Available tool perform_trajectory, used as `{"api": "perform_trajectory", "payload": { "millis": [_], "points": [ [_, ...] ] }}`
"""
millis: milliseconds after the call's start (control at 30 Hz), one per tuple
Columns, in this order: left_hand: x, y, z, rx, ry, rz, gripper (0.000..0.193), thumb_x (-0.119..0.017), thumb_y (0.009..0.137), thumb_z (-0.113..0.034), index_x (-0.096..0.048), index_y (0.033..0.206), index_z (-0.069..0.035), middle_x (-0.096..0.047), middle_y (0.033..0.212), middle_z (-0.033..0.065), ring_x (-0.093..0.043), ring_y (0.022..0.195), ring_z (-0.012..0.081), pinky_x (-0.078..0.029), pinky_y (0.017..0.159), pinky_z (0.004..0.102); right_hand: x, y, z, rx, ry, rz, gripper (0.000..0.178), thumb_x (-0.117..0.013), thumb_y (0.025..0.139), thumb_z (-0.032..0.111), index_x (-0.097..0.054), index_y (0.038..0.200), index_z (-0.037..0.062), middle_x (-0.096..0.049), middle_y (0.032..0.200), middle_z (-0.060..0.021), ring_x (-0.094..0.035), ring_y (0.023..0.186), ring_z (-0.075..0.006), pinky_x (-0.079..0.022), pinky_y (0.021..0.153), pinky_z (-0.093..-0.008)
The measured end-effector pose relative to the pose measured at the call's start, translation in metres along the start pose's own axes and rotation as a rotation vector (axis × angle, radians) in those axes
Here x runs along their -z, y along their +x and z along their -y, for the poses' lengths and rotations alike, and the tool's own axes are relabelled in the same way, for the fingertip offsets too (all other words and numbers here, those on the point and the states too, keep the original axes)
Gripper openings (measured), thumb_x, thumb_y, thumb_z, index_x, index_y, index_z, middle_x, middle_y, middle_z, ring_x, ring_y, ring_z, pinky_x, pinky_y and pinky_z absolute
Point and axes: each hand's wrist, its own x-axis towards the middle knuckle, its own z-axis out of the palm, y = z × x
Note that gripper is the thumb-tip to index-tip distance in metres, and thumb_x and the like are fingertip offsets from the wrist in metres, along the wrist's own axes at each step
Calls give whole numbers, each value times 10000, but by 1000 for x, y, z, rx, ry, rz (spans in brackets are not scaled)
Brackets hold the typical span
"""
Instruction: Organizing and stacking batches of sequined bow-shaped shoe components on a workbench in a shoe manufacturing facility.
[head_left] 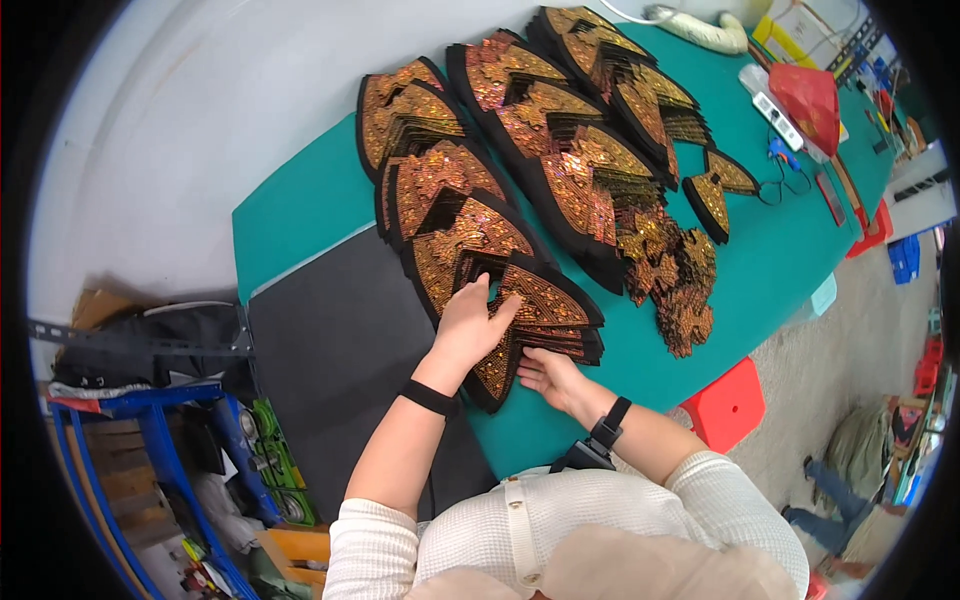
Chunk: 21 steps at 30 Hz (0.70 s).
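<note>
Several stacks of V-shaped pieces with gold-orange sequins and black edging, which look like shoe uppers, lie overlapping in rows on the green table [755,285]. Both my hands are at the nearest stack of sequined uppers [545,297]. My left hand [470,325] rests on its left side, index finger stretched and thumb spread apart; its other fingers are partly hidden. Against the stack's near lower edge, my right hand [552,378] has its fingers extended, touching the layered edges from the side. Other stacks [575,195] stand beyond it.
A dark grey board [335,320] covers the table's left part. Loose sequined pieces [680,285] are heaped at right, near two separate uppers [708,205]. A power strip [777,120] and red bag [805,105] lie far right. A red stool [728,405] stands beside the table.
</note>
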Motion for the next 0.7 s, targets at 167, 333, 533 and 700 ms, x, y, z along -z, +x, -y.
{"api": "perform_trajectory", "payload": {
  "millis": [167,333,533,700],
  "points": [
    [13,-24,5,-141,-85,-214,524,-586,804,-318,-489,1134,79,-534,1097,275,-492,1069,396,-376,931,412,1,-8,-3,31,-36,-72,355,-573,830,228,-494,1100,10,-482,1126,-141,-458,1050,-267,-370,916,-390],
    [45,-83,24,-104,-249,-430,387,-630,778,-195,-552,1096,12,-578,1073,191,-547,1016,320,-431,870,360,13,-16,-17,-18,-128,-73,344,-561,836,205,-478,1090,-12,-484,1102,-147,-472,1031,-265,-397,897,-378],
    [62,-209,99,309,-258,-699,313,-618,781,-148,-592,1070,-30,-584,1075,153,-544,1035,280,-422,892,339,13,-45,-42,-84,-390,-126,350,-552,846,204,-471,1101,-22,-489,1098,-140,-484,1014,-248,-409,885,-358],
    [26,-368,187,794,28,-977,333,-607,790,-186,-569,1081,-29,-540,1119,160,-481,1074,307,-361,937,373,-13,-59,-78,-154,-797,-17,520,-551,851,221,-370,1246,-64,-472,1170,-156,-470,1057,-239,-396,908,-345]
  ]
}}
